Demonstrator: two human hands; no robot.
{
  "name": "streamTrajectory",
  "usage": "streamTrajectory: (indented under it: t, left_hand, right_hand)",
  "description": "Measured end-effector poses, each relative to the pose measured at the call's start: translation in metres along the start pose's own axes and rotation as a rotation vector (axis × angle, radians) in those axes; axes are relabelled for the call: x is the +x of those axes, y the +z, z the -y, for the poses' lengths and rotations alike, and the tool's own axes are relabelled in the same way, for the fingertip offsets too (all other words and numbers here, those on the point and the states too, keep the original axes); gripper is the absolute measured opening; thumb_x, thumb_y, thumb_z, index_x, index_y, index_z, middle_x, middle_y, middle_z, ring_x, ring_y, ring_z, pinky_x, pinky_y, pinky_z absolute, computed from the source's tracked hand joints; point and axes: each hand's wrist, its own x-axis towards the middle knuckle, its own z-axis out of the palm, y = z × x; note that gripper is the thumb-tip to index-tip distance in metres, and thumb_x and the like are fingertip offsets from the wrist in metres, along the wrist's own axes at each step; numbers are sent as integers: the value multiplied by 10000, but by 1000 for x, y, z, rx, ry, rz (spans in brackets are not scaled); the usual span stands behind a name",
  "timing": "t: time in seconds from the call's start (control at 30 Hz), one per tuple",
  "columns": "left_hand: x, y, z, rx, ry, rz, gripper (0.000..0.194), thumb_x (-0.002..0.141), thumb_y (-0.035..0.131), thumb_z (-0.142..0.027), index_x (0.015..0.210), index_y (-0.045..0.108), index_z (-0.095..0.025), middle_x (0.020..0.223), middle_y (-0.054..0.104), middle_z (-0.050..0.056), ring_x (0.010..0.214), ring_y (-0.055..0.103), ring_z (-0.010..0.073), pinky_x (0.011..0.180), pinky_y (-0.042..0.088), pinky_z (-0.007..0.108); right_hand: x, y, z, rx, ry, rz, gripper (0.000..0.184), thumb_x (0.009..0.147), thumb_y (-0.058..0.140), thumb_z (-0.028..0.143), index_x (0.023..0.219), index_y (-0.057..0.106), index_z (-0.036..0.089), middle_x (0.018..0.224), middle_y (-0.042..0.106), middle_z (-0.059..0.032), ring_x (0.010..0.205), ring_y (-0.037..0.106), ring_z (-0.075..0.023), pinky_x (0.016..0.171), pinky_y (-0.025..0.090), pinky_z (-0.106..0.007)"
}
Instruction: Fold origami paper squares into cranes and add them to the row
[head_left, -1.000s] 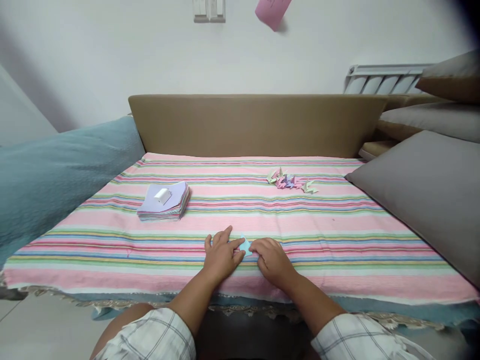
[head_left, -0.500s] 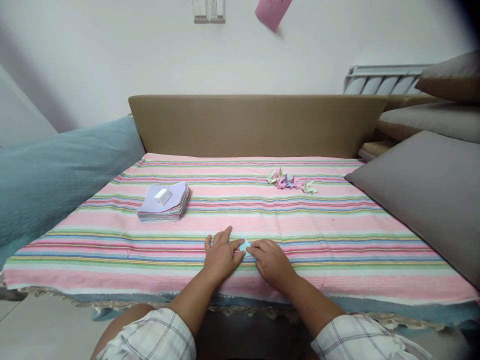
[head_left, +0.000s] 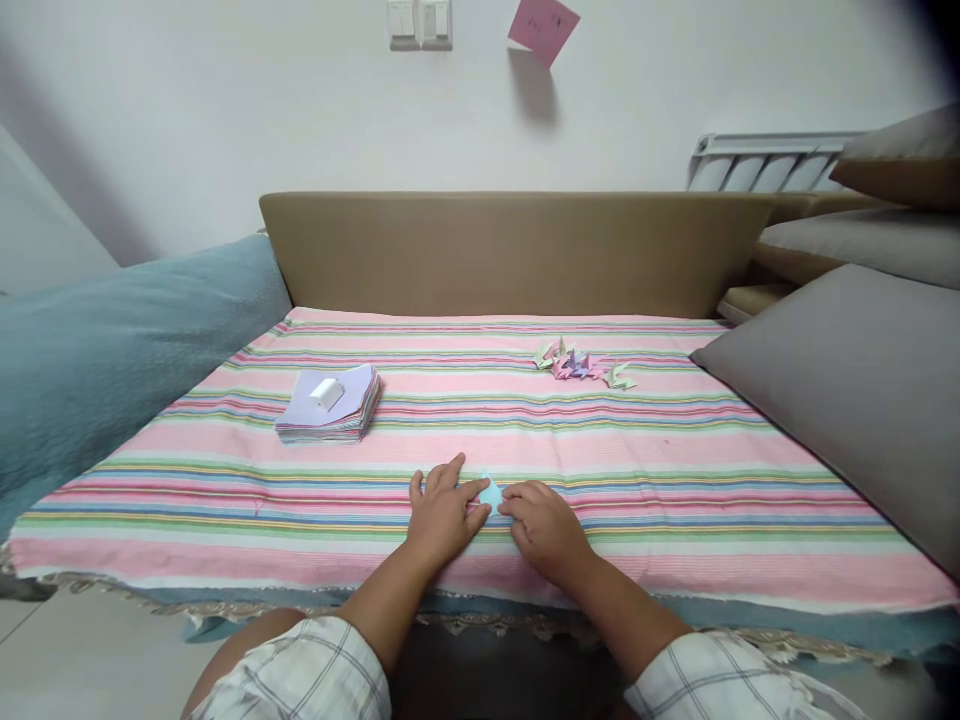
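A small light-blue folded paper (head_left: 491, 493) lies on the striped cloth (head_left: 675, 470) near its front edge. My left hand (head_left: 444, 512) rests flat beside it, its fingertips pressing the paper's left side. From the right, my right hand (head_left: 546, 524) meets it with curled fingers that pinch the paper's right side. Most of the paper is hidden between the two hands.
A stack of coloured paper squares (head_left: 330, 405) with a small white block (head_left: 326, 392) on top sits at the left. Several folded paper figures (head_left: 581, 363) lie at the back right. Grey cushions (head_left: 855, 380) border the right, a teal blanket (head_left: 112, 350) the left.
The hands stay on the blue paper with only slight finger shifts; my right hand has closed in a little. The camera tipped slightly, showing more of the wall.
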Motion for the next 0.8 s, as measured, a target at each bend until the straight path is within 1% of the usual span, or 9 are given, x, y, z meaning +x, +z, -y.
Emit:
streamTrajectory:
  t: [0.1, 0.2, 0.33, 0.43, 0.53, 0.6, 0.67, 0.73, 0.8]
  left_hand:
    - [-2, 1, 1, -34, 25, -59, 381, 768, 599, -370, 1148, 569, -356, 1403, 424, 16, 1235, 391, 265, 1045, 149, 543]
    - [-3, 1, 1, -58, 21, -97, 437, 753, 616, -358, 1176, 535, -286, 1387, 444, 49, 1222, 408, 265, 1047, 165, 527]
    - [-2, 0, 3, -100, 36, -81, 352, 753, 622, -343, 1097, 573, -286, 1355, 485, 44, 1221, 415, 283, 1040, 151, 546]
    - [-1, 0, 5, -220, 38, -101, 343, 728, 649, -296, 1061, 570, -270, 1273, 560, 47, 1186, 458, 265, 1050, 133, 541]
    - [0, 0, 5, -480, 7, -99, 439, 689, 675, -251, 1103, 531, -238, 1058, 664, 49, 1045, 560, 231, 1032, 223, 503]
    - [1, 0, 2, -763, -34, -51, 551, 686, 672, -254, 1194, 464, -213, 910, 683, 38, 877, 615, 198, 919, 384, 433]
    - [2, -1, -2, -1056, -81, 20, 580, 677, 680, -281, 1204, 457, -185, 837, 676, 33, 752, 625, 171, 769, 466, 345]
    - [2, -4, -7, -1254, -122, 78, 463, 635, 722, -307, 1044, 566, -158, 798, 676, 36, 718, 624, 158, 715, 475, 292]
    - [2, -8, -12, -1343, -166, 80, 335, 586, 763, -314, 841, 626, -146, 725, 672, 24, 678, 614, 142, 682, 469, 256]
  right_hand:
    - [1, 3, -1, 40, 129, -86, 268, 856, 471, 223, 1081, 611, 184, 1054, 607, -86, 976, 514, -217, 869, 411, -355]
    - [4, 8, 1, 0, 215, -93, 328, 849, 518, 362, 1124, 605, 205, 1160, 567, -107, 1052, 486, -259, 902, 390, -400]
    - [10, 9, 4, 74, 278, -70, 292, 799, 590, 352, 1076, 620, 266, 1209, 560, -75, 1088, 483, -268, 895, 376, -419]
    - [13, 5, 5, 219, 280, -56, 225, 780, 600, 304, 997, 620, 245, 1068, 632, -57, 997, 542, -244, 878, 372, -416]
    - [14, 5, 4, 462, 297, -66, 174, 777, 573, 255, 945, 593, 215, 876, 653, -30, 824, 586, -193, 823, 407, -376]
    - [15, 8, 4, 706, 326, -106, 190, 777, 555, 253, 963, 551, 211, 838, 634, -20, 776, 589, -169, 745, 441, -323]
    - [16, 11, 4, 953, 352, -141, 228, 768, 569, 276, 977, 502, 213, 815, 621, -11, 752, 592, -154, 693, 453, -289]
    - [18, 12, 6, 1127, 378, -153, 250, 739, 615, 305, 936, 492, 211, 775, 613, 1, 716, 590, -140, 670, 457, -272]
    - [20, 11, 10, 1224, 416, -167, 273, 695, 667, 332, 882, 513, 206, 746, 606, 9, 696, 584, -130, 662, 463, -262]
